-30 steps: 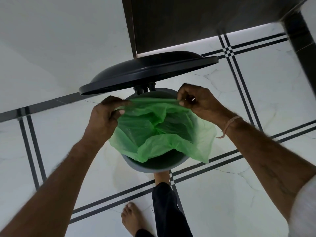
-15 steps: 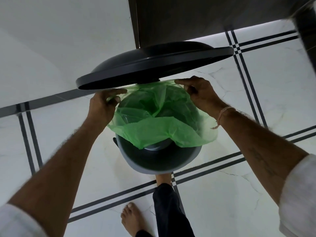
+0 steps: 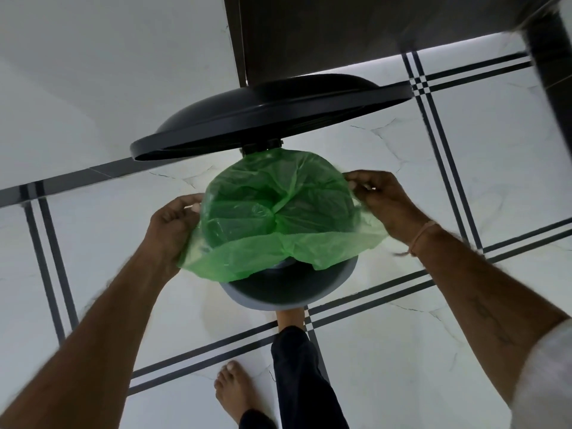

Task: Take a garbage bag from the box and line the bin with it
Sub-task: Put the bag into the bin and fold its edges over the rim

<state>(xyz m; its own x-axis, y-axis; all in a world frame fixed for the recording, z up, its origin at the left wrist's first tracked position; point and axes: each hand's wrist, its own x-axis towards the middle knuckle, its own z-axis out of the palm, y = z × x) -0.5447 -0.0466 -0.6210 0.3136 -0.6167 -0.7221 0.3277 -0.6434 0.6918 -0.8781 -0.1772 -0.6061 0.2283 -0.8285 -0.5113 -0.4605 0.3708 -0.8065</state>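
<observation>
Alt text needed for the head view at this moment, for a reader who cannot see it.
Two hands stretch a green garbage bag over a round grey bin: the left hand grips its left edge, the right hand pinches its right edge. The near rim is uncovered, and the dark lid stands raised behind.
</observation>
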